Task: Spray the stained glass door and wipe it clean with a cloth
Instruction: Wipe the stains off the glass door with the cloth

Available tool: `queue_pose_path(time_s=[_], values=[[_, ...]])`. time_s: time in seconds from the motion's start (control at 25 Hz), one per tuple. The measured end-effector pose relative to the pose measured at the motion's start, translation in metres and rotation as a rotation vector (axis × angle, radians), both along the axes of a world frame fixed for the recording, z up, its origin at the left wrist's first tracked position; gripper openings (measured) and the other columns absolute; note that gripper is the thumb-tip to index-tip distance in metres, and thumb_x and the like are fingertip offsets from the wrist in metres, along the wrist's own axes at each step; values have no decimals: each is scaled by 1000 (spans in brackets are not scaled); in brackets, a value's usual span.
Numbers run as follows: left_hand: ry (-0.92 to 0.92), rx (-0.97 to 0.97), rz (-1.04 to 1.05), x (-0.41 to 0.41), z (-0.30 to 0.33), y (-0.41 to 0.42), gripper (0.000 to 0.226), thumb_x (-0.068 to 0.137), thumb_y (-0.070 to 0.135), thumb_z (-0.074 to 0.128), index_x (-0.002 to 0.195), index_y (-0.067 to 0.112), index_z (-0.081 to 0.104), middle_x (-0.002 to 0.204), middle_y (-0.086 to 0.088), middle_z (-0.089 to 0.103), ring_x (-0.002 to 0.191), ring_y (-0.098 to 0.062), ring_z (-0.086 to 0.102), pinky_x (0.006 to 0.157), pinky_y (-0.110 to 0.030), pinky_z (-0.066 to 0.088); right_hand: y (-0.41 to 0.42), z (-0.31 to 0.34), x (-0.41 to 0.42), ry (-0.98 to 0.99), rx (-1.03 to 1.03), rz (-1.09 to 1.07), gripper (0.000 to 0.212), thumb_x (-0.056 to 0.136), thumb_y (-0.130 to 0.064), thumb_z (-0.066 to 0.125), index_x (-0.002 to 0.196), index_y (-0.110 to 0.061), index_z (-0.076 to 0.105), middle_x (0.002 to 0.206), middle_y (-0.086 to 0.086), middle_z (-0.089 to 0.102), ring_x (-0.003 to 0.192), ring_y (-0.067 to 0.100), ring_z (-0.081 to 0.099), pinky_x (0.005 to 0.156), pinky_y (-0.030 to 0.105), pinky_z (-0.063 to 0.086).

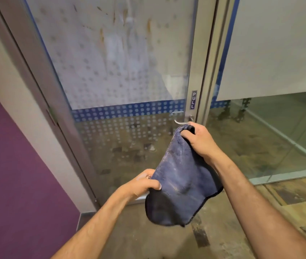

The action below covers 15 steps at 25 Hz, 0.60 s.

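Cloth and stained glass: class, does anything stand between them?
Nothing visible does. Both hands, left and right, hold the cloth in open air before the door; the stains sit higher on the glass, with clear space between.

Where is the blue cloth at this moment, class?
In the head view, the blue cloth hangs centre-low before the glass door, held between the left hand and the right hand, just below the door handle.

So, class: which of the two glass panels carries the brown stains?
The glass door on the left, with the dotted film and PULL sign; the right panel looks plain.
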<state>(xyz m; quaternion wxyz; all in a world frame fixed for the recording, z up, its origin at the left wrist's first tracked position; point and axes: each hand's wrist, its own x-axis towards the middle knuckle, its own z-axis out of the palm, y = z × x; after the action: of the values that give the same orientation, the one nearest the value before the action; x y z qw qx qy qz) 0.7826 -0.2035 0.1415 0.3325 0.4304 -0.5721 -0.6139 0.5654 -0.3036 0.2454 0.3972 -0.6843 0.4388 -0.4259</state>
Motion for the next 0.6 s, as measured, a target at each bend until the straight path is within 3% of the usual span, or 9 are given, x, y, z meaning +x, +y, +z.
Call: queue_pose_path(time_s=[0.08, 0.2, 0.28, 0.44, 0.52, 0.6], values=[[117, 22, 50, 5, 9, -19, 35, 59, 16, 67, 82, -7, 56, 68, 1, 53, 63, -15, 47, 62, -32, 35, -34, -6, 10, 112, -47, -89, 22, 88, -26, 69, 110, -21, 67, 112, -4, 70, 106, 17, 64, 91, 29, 48], [271, 29, 168, 20, 18, -46, 34, 61, 16, 68, 92, 2, 69, 80, -6, 67, 73, -19, 61, 68, -32, 47, -65, -29, 26, 297, -14, -99, 59, 90, -30, 73, 143, -19, 51, 146, 6, 53, 133, 22, 52, 110, 34, 42], [308, 7, 226, 33, 18, -60, 38, 64, 17, 68, 99, 6, 73, 86, -10, 68, 77, -21, 63, 72, -34, 49, -67, -45, 40, 300, -21, 0, 65, 88, -40, 73, 146, -22, 50, 152, 3, 48, 139, 20, 48, 113, 32, 37], [330, -68, 328, 70, 18, -87, 34, 69, 17, 69, 100, 5, 78, 95, -12, 77, 84, -23, 71, 78, -33, 57, -61, -67, 75, 162, 202, 474, 74, 74, -51, 79, 141, -30, 56, 140, -5, 64, 129, 12, 60, 114, 38, 45], [331, -89, 361, 94, 22, -100, 34, 71, 23, 72, 100, 5, 75, 95, -12, 77, 85, -23, 71, 79, -32, 58, -61, -75, 97, 184, 249, 574, 72, 74, -35, 83, 140, -25, 57, 131, -5, 69, 117, 8, 65, 105, 33, 51], [304, -100, 361, 122, 28, -116, 30, 74, 25, 76, 98, 7, 74, 94, -12, 77, 84, -22, 71, 78, -31, 59, -67, -81, 119, 189, 200, 544, 48, 81, -18, 78, 128, -15, 65, 115, -3, 74, 100, 7, 65, 96, 36, 52]])
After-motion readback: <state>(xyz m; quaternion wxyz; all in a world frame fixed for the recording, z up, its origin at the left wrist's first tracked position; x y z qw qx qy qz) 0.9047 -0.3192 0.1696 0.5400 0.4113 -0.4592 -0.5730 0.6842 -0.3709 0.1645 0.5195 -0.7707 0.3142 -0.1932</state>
